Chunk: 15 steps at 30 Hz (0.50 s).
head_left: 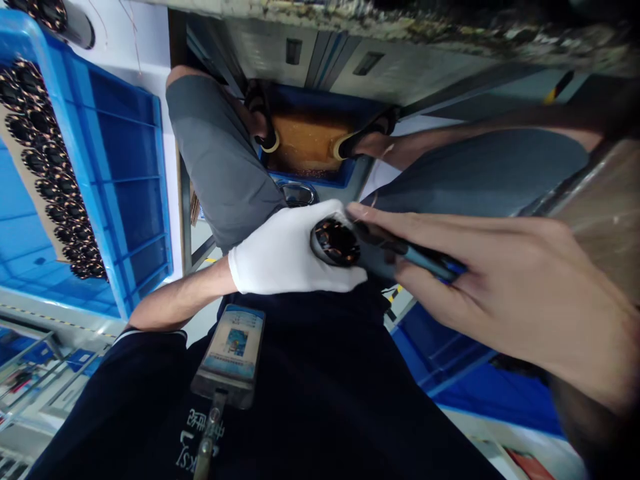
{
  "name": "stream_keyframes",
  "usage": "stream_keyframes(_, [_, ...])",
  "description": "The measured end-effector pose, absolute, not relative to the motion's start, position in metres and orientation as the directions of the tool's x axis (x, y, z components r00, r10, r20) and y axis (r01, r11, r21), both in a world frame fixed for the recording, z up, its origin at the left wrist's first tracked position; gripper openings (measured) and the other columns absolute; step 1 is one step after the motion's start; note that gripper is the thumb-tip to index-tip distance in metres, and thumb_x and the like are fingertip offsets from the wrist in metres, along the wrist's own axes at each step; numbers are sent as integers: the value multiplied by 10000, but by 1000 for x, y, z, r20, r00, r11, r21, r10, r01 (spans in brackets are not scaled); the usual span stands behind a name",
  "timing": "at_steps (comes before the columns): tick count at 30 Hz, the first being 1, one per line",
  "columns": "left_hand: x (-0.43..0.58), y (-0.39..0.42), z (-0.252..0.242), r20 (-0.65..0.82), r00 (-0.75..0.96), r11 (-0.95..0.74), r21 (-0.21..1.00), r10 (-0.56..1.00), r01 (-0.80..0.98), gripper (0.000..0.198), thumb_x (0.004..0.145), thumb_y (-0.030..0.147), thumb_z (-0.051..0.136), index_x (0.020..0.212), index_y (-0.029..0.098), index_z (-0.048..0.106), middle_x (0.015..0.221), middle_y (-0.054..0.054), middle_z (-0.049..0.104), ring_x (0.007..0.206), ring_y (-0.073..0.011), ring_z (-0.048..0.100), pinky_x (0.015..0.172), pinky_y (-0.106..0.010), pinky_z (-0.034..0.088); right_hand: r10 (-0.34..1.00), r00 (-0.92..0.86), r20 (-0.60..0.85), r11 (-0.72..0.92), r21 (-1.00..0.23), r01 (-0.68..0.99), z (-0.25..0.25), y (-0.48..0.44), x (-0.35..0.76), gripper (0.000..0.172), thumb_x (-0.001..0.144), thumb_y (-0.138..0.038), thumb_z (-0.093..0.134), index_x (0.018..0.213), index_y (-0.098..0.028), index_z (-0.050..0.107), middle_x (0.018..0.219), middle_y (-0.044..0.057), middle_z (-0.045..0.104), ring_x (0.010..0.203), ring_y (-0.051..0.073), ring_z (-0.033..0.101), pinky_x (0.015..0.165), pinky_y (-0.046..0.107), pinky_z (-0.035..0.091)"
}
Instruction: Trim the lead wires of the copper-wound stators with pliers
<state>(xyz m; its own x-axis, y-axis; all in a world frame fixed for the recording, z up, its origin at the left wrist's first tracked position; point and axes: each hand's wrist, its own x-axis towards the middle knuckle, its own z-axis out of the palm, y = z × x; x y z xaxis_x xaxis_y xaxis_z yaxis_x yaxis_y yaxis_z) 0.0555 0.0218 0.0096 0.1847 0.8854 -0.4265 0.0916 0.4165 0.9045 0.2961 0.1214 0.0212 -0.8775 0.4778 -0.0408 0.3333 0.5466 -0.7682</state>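
Note:
My left hand (295, 257), in a white glove, is wrapped round a dark cylindrical part (336, 241) with copper-coloured windings showing at its open end. Bare and slightly blurred, my right hand (500, 280) grips a slim tool (425, 259) with black and blue handles. The tool's front end is smeared by motion beside the part's right edge, so whether it touches cannot be made out.
On the left, a blue crate (115, 167) holds rows of similar wound parts (60, 180). A brown-bottomed blue tray (310, 143) lies between my feet. A worn table edge (400, 27) crosses the top. Another blue crate (500, 393) stands at lower right.

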Motion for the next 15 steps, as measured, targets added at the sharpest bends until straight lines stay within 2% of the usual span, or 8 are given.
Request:
stream_keyframes(2, [54, 20, 2, -462, 284, 514, 845, 840, -145, 243, 901, 286, 872, 1049, 199, 699, 1091, -57, 834, 1064, -271, 807, 949, -404, 666, 516, -856, -35, 482, -814, 324, 18, 117, 290, 628, 1046, -380, 796, 1654, -276, 678, 1473, 39, 815, 1107, 244, 856, 968, 336, 688])
stream_keyframes(4, [56, 16, -5, -473, 390, 595, 746, 790, -300, 155, 970, 293, 792, 1050, 197, 699, 1084, -68, 838, 1043, -275, 824, 903, -396, 688, 561, -828, -14, 402, -870, 287, 14, 111, 282, 685, 961, -426, 923, 1587, -243, 716, 1535, 68, 779, 1293, 279, 813, 1151, 344, 649])
stream_keyframes(6, [58, 9, -8, -442, 375, 565, 750, 815, -344, 173, 1060, 374, 697, 1117, 210, 691, 1089, -78, 832, 1044, -281, 835, 891, -406, 707, 607, -795, -13, 323, -909, 262, 10, 106, 275, 586, 903, -368, 967, 1443, -241, 778, 1401, 63, 832, 1222, 261, 828, 1119, 340, 661])
stream_keyframes(7, [57, 6, -9, -403, 291, 484, 817, 868, -313, 254, 1084, 452, 690, 1188, 221, 683, 1148, -90, 823, 1098, -290, 830, 932, -422, 713, 615, -788, -33, 283, -923, 260, 7, 106, 273, 535, 891, -345, 970, 1386, -247, 792, 1215, 35, 866, 1045, 223, 845, 989, 314, 688])
stream_keyframes(9, [54, 1, -7, -202, 51, 206, 974, 978, -91, 547, 995, 664, 816, 1322, 253, 663, 1334, -120, 774, 1268, -335, 785, 1086, -494, 687, 589, -801, -101, 176, -952, 249, 1, 109, 273, 507, 890, -351, 974, 1355, -262, 791, 817, -53, 774, 657, 143, 721, 683, 255, 631])
stream_keyframes(11, [47, -3, -3, 62, -7, -58, 966, 998, 251, 714, 827, 693, 974, 1347, 300, 682, 1427, -111, 744, 1328, -366, 754, 1197, -568, 623, 517, -833, -198, -14, -975, 223, -5, 114, 276, 451, 906, -382, 971, 1307, -270, 796, 652, -95, 635, 515, 115, 577, 544, 231, 529])
stream_keyframes(13, [39, -6, 4, 159, 95, -185, 855, 983, 485, 570, 846, 545, 985, 1294, 302, 728, 1340, -84, 795, 1238, -343, 792, 1191, -568, 616, 434, -853, -289, -216, -953, 213, -10, 114, 276, 317, 898, -419, 970, 1119, -256, 811, 653, -74, 622, 523, 123, 562, 520, 233, 502])
stream_keyframes(15, [30, -12, 12, 166, 183, -244, 758, 969, 605, 317, 969, 377, 864, 1255, 289, 761, 1274, -67, 833, 1138, -291, 818, 1062, -484, 660, 381, -862, -334, -291, -928, 231, -15, 109, 272, 304, 868, -486, 969, 945, -249, 797, 668, -41, 643, 530, 150, 570, 485, 256, 486])
